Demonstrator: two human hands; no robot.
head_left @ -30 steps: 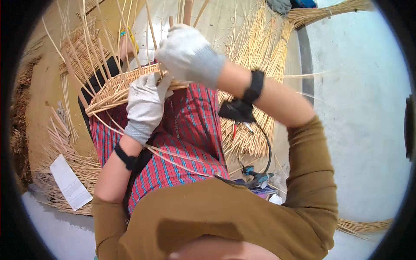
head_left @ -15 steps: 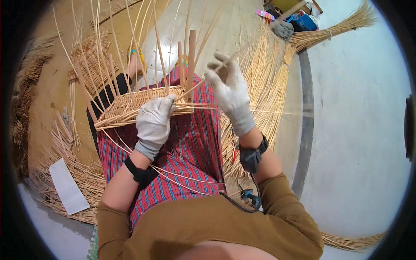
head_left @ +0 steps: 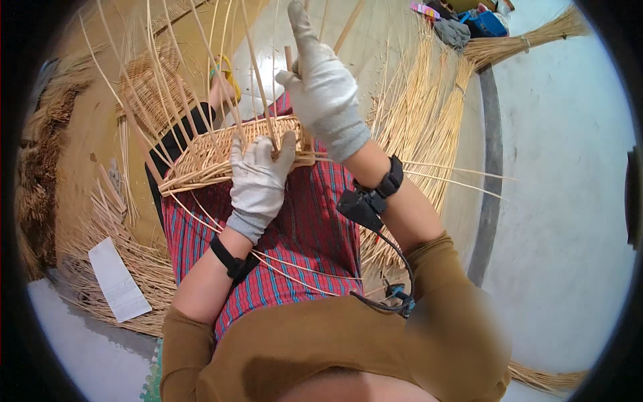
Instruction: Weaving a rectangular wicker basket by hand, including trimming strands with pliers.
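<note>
A part-woven wicker basket [head_left: 207,159] rests across my lap, with several thin upright stakes rising from it. My left hand [head_left: 258,181], in a white glove, lies on its near edge, fingers spread among the stakes and thumb apart. Above the basket's right end is my gloved right hand [head_left: 325,90], its index finger stretched upward and its thumb apart. Its other fingers are hidden behind the hand. Beyond it a pale strand [head_left: 349,28] slants up to the right; I cannot tell whether the hand touches it. Loose weaving strands [head_left: 462,179] run out to the right beneath my right forearm.
A long bundle of straw-coloured rods [head_left: 429,114] lies on the floor at the right. Another woven panel [head_left: 151,87] is at the far left. More cut rods and a white sheet [head_left: 119,280] lie near left. A blue container [head_left: 487,24] stands far right.
My right hand has moved left and up, toward the stakes, and its index finger is now straightened. My left hand has gone from a pinch at the basket's edge to spread fingers on the weave.
</note>
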